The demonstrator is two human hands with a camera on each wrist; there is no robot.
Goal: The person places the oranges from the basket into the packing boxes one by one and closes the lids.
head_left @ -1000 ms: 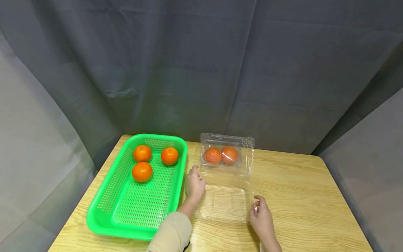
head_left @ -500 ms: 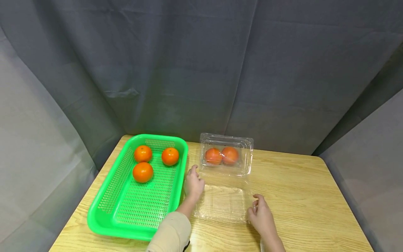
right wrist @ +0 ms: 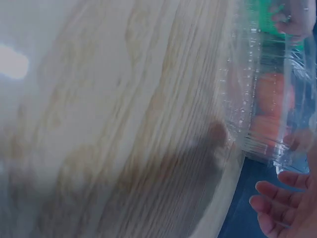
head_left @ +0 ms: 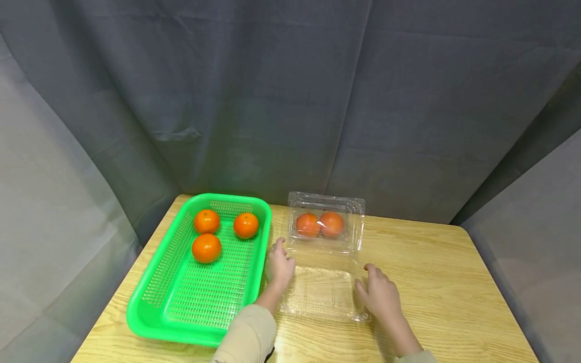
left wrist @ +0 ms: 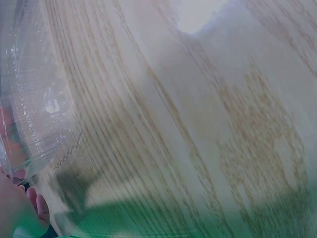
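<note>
On a light wood-grain surface (head_left: 431, 282), backed by a dark grey cloth curtain (head_left: 272, 101), a person's two bare hands frame a shallow, clear plastic rectangular tray (head_left: 320, 295). It lies flat in front of the person, a placement that appears to keep it within easy reach of both sides. The left hand (head_left: 280, 269), extending from a beige sleeve (head_left: 247, 335), is at the tray's left side, perhaps to steady it; whether its fingers grip the plastic or only touch it cannot be told. The right hand (head_left: 383, 297) is beside the opposite side, fingers loosely spread and holding nothing.

Just beyond the tray is a clear, rimmed plastic shell (head_left: 327, 201). Two round orange fruits (head_left: 331, 224) show through it, side by side; whether they sit inside or behind it is unclear, as is whether shell and tray are joined.

To the left stands a bright green, perforated plastic basket (head_left: 181, 335). Three more glossy orange fruits (head_left: 206, 248) rest toward its far end, two close together and one apart near the right wall. The raised walls probably serve to stop such round fruits from rolling away.
</note>
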